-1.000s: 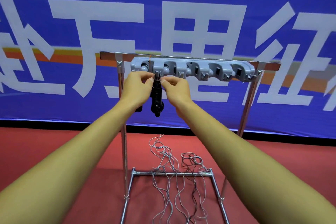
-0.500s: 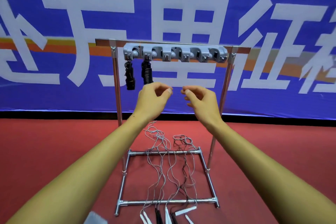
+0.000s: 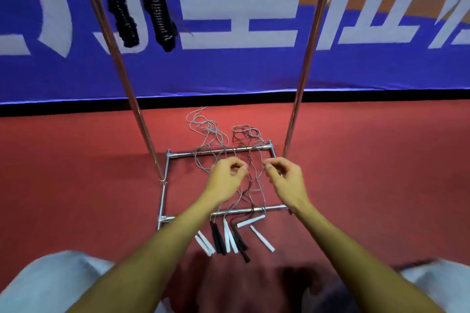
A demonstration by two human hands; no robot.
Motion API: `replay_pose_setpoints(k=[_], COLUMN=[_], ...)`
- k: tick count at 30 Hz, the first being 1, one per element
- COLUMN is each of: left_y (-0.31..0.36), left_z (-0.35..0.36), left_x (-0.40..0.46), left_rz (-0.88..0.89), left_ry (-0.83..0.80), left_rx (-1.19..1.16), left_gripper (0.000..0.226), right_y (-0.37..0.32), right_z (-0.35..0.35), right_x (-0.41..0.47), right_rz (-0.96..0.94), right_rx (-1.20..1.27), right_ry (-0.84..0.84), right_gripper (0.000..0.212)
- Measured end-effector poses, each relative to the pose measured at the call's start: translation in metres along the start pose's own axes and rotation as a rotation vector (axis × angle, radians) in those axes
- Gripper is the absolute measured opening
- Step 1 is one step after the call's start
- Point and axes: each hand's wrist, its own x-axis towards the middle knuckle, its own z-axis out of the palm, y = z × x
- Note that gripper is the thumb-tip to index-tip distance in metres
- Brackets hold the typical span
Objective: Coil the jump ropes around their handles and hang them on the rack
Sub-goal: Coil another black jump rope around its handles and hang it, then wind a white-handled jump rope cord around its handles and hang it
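Two coiled black jump ropes (image 3: 122, 12) (image 3: 159, 10) hang side by side from the rack's top at the upper left. On the red floor, several loose ropes lie tangled (image 3: 216, 140) across the rack's base frame (image 3: 165, 180). Their white handles (image 3: 262, 237) and black handles (image 3: 218, 237) lie just in front of the base bar. My left hand (image 3: 225, 181) and my right hand (image 3: 286, 181) hover over the tangle with loosely curled fingers, holding nothing.
The rack's two metal uprights (image 3: 122, 68) (image 3: 305, 68) rise on either side of the tangle. A blue banner (image 3: 254, 71) with large white characters covers the wall behind. My knees (image 3: 50, 284) show at the bottom corners.
My hands let go of the second coiled rope on the rack and dropped down toward the floor. The view tilted downward and closer to the loose ropes.
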Motion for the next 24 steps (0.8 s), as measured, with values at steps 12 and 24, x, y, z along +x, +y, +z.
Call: replay_pose_setpoints(k=[12,24], left_y=[-0.234,-0.35], left_z=[0.154,0.243], left_x=[0.036,0.078], left_rz=[-0.395,-0.466], left_ry=[-0.258,-0.394], left_rx=[0.175,0.523], left_gripper=[0.012,0.031], right_y=[0.276,0.404], right_z=[0.056,0.115], right_x=[-0.004,-0.013], right_rz=[0.575,0.924], right_rx=[-0.245,-0.423], right_ry=[-0.084,-0.055], right_gripper=[0.017,0.03])
